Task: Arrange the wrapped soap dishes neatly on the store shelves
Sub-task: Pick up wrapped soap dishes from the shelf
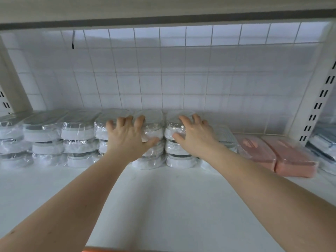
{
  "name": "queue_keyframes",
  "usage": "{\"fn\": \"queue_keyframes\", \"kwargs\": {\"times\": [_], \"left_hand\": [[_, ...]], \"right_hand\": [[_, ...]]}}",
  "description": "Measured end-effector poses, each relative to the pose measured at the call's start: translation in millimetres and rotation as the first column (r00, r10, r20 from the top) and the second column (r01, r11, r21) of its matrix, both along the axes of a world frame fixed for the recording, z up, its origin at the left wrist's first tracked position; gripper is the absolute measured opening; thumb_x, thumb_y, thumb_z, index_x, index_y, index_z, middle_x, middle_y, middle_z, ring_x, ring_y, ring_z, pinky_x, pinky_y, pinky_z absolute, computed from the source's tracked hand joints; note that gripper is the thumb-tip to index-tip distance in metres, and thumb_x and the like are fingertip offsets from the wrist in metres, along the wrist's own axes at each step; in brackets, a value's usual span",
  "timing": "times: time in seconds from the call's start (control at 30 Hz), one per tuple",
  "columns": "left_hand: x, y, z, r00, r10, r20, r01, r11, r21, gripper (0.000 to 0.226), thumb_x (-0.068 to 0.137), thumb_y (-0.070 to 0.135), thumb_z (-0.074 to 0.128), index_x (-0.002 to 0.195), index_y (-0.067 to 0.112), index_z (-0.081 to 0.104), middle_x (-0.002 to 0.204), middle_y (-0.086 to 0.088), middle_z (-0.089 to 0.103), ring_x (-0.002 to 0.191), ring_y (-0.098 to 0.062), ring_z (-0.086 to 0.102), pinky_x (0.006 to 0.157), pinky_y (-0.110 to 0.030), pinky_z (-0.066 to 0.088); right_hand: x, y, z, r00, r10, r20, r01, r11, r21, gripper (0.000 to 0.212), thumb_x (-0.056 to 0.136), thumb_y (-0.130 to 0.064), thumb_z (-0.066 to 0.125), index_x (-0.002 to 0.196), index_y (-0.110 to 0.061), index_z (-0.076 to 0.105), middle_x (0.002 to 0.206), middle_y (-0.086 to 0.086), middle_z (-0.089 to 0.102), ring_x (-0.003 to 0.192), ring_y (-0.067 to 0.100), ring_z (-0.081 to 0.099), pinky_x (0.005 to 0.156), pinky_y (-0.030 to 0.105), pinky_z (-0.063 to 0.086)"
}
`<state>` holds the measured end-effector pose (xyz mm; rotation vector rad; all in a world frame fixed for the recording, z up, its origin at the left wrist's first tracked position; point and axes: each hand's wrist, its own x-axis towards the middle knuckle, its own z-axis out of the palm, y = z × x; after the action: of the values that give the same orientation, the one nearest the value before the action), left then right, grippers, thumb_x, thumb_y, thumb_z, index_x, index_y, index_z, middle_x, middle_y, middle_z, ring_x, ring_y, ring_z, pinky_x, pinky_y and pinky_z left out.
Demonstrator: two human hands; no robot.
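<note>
Status of arrangement: the wrapped soap dishes (78, 135) stand at the back of the shelf (163, 206), against the wire grid panel (163, 73), in a row of stacks three high. Reading from the left, the first stacks are slightly uneven (the middle and bottom dishes sit a little off from the ones above them), so some squaring appears to remain there. The central stacks look closer to flush. The front of the shelf carries no dishes in view.

Left hand (127, 137): fingers spread and lightly curved, laid over the top front edge of a central stack (152, 128), thumb extended right across the wrapped face. It presses or steadies; it does not lift anything.

Right hand (192, 135): fingers likewise spread, resting on the top dish of the next stack (174, 148) to the right, thumb pointing left toward the other hand. The two stacks stand just beside each other.

Further right, a lower white wrapped item is partly hidden behind the right wrist. Beyond it lie two pink wrapped packs (278, 155), flat, side by side, and not yet matched to the stacked row.
</note>
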<state>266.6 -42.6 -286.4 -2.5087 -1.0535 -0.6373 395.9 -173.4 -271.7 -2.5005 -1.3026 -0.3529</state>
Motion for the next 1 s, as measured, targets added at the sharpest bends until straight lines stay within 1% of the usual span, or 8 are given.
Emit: {"fn": "queue_keyframes", "kwargs": {"times": [0.1,0.17,0.23,0.33,0.47,0.67,0.8,1.0], "left_hand": [[-0.9,-4.7,6.5,1.000,-0.020,0.021,0.022,0.997,-0.073,0.107,0.052,0.085,0.007,0.137,0.025,0.031,0.138,-0.006,0.041,0.125,-0.028,0.037,0.101,-0.044,0.026],[-2.2,-13.7,9.6,0.999,-0.023,0.022,0.026,0.990,-0.141,0.098,0.066,0.086,0.031,0.143,0.025,0.022,0.148,-0.009,0.028,0.136,-0.028,0.025,0.108,-0.049,0.018],[-1.5,-30.4,10.9,0.998,-0.053,0.028,0.057,0.988,-0.141,0.091,0.075,0.074,0.046,0.146,0.025,0.018,0.152,-0.010,0.020,0.142,-0.027,0.012,0.112,-0.051,0.010],[9.2,-63.9,18.9,0.987,-0.147,0.063,0.154,0.980,-0.124,0.084,0.080,0.066,0.049,0.147,0.025,0.020,0.153,-0.009,0.020,0.144,-0.025,0.007,0.114,-0.047,0.007],[44.1,-130.4,37.4,0.955,-0.281,0.090,0.291,0.949,-0.119,0.080,0.082,0.068,0.040,0.145,0.023,0.024,0.150,-0.007,0.026,0.141,-0.025,0.015,0.113,-0.042,0.011],[112.9,-288.8,53.6,0.869,-0.475,0.141,0.493,0.855,-0.159,0.070,0.087,0.060,0.044,0.144,0.022,0.027,0.148,-0.005,0.029,0.139,-0.022,0.022,0.110,-0.035,0.016],[170.0,-414.8,55.9,0.771,-0.613,0.173,0.636,0.753,-0.168,0.064,0.089,0.050,0.051,0.143,0.021,0.032,0.148,-0.004,0.032,0.137,-0.023,0.027,0.109,-0.034,0.020],[258.3,-606.7,56.2,0.610,-0.779,0.145,0.788,0.575,-0.219,0.065,0.090,0.051,0.048,0.144,0.021,0.029,0.148,-0.004,0.032,0.135,-0.024,0.028,0.108,-0.035,0.023]], "right_hand": [[3.6,-0.3,9.2,0.997,0.017,-0.077,-0.023,0.997,-0.072,0.069,0.088,-0.054,0.047,0.146,-0.025,0.021,0.146,0.015,0.026,0.128,0.038,0.035,0.105,0.040,0.031],[6.3,-8.7,20.3,0.986,0.023,-0.168,-0.036,0.996,-0.077,0.079,0.084,-0.060,0.050,0.147,-0.027,0.016,0.153,0.012,0.017,0.135,0.037,0.028,0.109,0.040,0.028],[9.3,-23.7,29.5,0.982,0.039,-0.184,-0.045,0.998,-0.031,0.081,0.084,-0.062,0.049,0.148,-0.027,0.013,0.156,0.008,0.012,0.138,0.034,0.024,0.109,0.041,0.025],[14.3,-55.6,36.7,0.990,0.045,-0.130,-0.042,0.999,0.019,0.076,0.087,-0.057,0.050,0.148,-0.023,0.018,0.150,0.008,0.029,0.133,0.032,0.032,0.104,0.042,0.031],[33.3,-124.9,41.7,0.992,-0.020,-0.121,0.019,1.000,-0.014,0.064,0.089,-0.048,0.051,0.142,-0.016,0.032,0.142,0.011,0.041,0.129,0.032,0.038,0.100,0.039,0.035],[84.2,-298.4,59.5,0.982,-0.172,-0.082,0.169,0.985,-0.047,0.053,0.089,-0.041,0.053,0.134,-0.014,0.043,0.138,0.013,0.047,0.126,0.032,0.044,0.097,0.037,0.040],[124.5,-439.5,66.3,0.949,-0.308,-0.058,0.307,0.951,-0.032,0.058,0.087,-0.043,0.057,0.135,-0.014,0.043,0.138,0.013,0.048,0.126,0.031,0.044,0.102,0.037,0.039],[168.3,-650.3,65.5,0.835,-0.537,-0.119,0.528,0.843,-0.102,0.066,0.092,-0.044,0.050,0.148,-0.018,0.024,0.151,0.007,0.033,0.135,0.029,0.035,0.108,0.040,0.034]]}}
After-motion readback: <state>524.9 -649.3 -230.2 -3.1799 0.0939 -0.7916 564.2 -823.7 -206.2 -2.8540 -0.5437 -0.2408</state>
